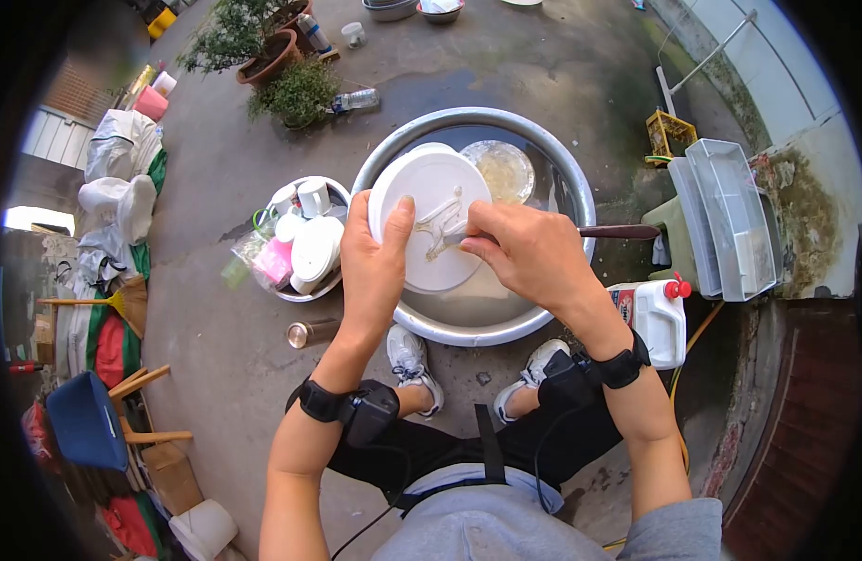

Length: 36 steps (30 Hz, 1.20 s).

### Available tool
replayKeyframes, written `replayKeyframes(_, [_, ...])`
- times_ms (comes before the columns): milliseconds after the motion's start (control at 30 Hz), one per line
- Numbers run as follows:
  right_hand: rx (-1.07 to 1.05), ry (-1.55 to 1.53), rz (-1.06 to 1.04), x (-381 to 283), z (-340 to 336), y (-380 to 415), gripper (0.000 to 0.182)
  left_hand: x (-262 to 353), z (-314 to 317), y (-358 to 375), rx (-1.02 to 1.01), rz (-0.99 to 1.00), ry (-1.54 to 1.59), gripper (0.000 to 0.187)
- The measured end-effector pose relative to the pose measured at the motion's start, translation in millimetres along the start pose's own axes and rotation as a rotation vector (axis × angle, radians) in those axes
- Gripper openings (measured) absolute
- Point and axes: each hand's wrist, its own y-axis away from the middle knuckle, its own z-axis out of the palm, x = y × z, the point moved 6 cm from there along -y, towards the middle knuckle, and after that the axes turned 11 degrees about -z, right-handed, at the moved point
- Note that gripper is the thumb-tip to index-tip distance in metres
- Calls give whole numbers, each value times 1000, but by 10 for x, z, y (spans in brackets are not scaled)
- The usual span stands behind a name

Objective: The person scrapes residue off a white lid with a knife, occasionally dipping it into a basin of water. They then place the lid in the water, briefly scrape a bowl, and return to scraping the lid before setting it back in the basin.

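My left hand (380,252) grips the edge of a round white plastic lid (426,187), thumb on its upper face. Yellowish-brown smears of residue mark that face. In my right hand (534,252) is a slim tool with a dark handle (620,231), its handle pointing right. The tool's working end lies against the residue and is partly covered by my fingers, so I cannot tell its kind. Beneath both hands stands a wide metal basin (581,187) holding water. A clear round container (499,172) sits in the basin behind the lid.
At left, a bowl (311,296) holds white cups and dishes; a metal flask (312,333) lies close by. A white jug with red caps (657,321) stands right of the basin. Clear plastic bins (730,220) are farther right, potted plants (272,58) at the back.
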Motion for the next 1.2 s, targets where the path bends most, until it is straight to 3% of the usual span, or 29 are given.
replayKeyframes(900, [-104,-154,-96,-78,84,39,16,-44,80,56,-82,-54,-82,26])
replayKeyframes(1100, [-140,-300,-49,-136,154,25,17,-144,165,54,-192,-98,-146,26])
replayKeyframes(1200, [-100,-269,-87,-192,127,-7,18,-235,226,60,-207,-221,-48,25])
